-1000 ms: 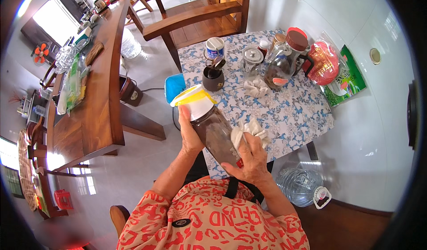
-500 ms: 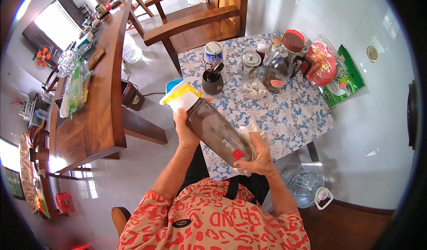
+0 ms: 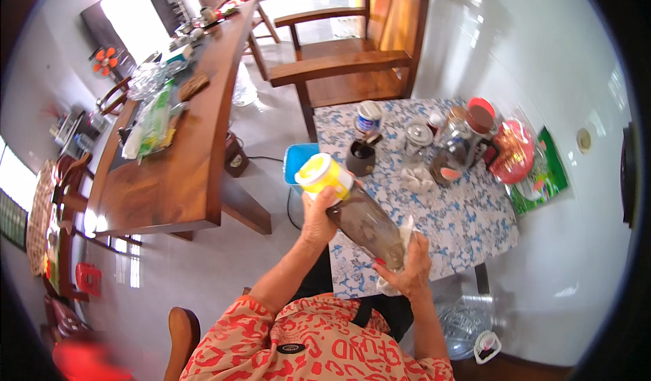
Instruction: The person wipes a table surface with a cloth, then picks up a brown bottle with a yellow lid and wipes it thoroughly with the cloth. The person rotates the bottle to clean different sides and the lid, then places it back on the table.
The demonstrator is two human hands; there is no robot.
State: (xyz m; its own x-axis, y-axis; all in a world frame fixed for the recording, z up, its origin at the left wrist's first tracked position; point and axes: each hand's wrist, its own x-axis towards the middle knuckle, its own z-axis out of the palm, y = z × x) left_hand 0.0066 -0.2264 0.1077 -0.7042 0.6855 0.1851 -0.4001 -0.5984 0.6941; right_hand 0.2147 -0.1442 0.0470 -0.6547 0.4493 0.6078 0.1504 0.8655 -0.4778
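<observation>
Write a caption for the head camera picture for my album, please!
Left hand and right hand hold a tilted jar with a yellow lid beside a flowery table.

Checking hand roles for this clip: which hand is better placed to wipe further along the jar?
The right hand, probably. It has the white cloth pressed against the lower end of the dark jar. The left hand grips just under the yellow lid, steadying it.

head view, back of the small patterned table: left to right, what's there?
White-and-blue can → dark mug → glass jar with metal lid → dark jar with red lid → red bag → green packet.
</observation>
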